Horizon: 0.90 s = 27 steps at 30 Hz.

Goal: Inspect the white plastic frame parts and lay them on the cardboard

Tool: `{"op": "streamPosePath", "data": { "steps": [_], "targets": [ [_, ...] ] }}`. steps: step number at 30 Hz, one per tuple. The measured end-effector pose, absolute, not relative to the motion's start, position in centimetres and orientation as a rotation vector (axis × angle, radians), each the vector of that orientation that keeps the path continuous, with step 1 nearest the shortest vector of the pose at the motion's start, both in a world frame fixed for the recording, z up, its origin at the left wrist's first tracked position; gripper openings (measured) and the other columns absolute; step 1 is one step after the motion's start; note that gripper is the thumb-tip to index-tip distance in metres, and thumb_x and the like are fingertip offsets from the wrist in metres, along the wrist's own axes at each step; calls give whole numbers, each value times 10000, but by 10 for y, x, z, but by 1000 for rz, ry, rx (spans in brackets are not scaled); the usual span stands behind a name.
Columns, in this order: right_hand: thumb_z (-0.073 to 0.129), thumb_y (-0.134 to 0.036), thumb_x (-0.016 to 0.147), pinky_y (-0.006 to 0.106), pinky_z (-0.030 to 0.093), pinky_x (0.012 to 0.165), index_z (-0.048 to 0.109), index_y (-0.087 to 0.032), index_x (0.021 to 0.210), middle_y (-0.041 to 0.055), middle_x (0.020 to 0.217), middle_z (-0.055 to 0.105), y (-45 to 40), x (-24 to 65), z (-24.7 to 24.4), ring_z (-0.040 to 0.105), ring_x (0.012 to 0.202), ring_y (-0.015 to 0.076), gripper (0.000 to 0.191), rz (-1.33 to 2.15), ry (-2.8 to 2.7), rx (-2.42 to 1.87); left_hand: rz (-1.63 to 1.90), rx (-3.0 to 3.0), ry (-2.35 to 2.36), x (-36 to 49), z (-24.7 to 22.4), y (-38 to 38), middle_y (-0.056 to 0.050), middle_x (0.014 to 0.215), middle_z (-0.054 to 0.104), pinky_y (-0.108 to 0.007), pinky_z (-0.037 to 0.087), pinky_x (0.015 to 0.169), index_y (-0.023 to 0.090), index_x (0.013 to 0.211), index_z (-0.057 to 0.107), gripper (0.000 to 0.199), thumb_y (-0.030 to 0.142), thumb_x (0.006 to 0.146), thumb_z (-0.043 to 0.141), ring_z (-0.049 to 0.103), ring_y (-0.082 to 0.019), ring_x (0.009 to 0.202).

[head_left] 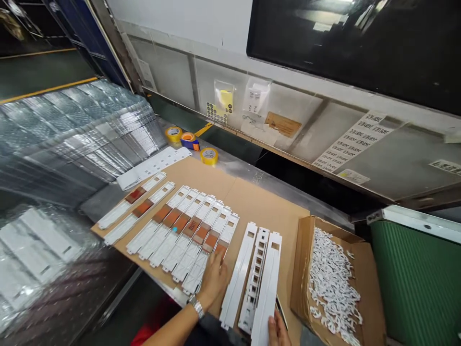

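One step, pressing brown tape, seems under way: left hand, grip unclear; right hand clasps a white strip, next calling for level handling.

You have three tape rolls, one carton, three untaped strips — plus, at worktop left, two taped strips.
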State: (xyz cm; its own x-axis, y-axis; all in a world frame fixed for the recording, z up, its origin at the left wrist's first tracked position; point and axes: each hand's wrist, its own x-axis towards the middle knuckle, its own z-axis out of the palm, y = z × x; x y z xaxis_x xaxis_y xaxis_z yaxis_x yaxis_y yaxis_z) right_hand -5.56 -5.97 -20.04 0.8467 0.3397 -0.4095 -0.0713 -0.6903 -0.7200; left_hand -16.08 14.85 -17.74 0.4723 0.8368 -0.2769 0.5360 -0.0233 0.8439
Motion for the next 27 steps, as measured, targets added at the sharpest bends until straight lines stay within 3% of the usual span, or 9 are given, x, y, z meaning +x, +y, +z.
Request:
{"op": "streamPosePath", "data": {
  "steps": [6,11,16,23,27],
  "targets": [
    [239,-856,642,400,526,752,616,-56,995,223,990,649,-60,-48,-231,599,983,345,952,738,-320,-2327,302,2012,1289,-187,-202,170,-81,1040,470,-425,409,856,138,1151,465,287,187,877,392,467,-229,963],
    [357,-683,711,412,500,721,660,-186,894,145,927,681,-58,-42,-228,623,880,336,610,737,-441,-2421,202,2194,1329,-187,-205,164,-94,1031,472,-411,413,824,117,1175,455,324,196,861,447,454,-248,949],
    [349,-513,760,463,457,804,630,-125,1013,168,1016,649,-57,-41,-221,588,948,358,542,753,-540,-2507,120,2296,1364,-187,-217,144,-196,1194,419,-481,391,846,52,1323,310,602,136,769,531,408,-324,1004],
    [286,-477,824,493,400,905,520,-94,1181,213,1185,529,-48,-57,-206,490,1103,372,573,612,-530,-2544,169,2202,1341,-191,-224,136,-218,1198,391,-489,373,899,-6,1318,302,549,102,791,413,377,-313,1025],
    [273,-508,840,504,376,956,467,-73,1226,204,1206,511,-40,-66,-198,456,1149,341,613,528,-544,-2460,223,2083,1240,-198,-220,140,-161,1185,385,-437,347,955,67,1364,261,570,145,816,398,362,-273,1042]
  ]
}}
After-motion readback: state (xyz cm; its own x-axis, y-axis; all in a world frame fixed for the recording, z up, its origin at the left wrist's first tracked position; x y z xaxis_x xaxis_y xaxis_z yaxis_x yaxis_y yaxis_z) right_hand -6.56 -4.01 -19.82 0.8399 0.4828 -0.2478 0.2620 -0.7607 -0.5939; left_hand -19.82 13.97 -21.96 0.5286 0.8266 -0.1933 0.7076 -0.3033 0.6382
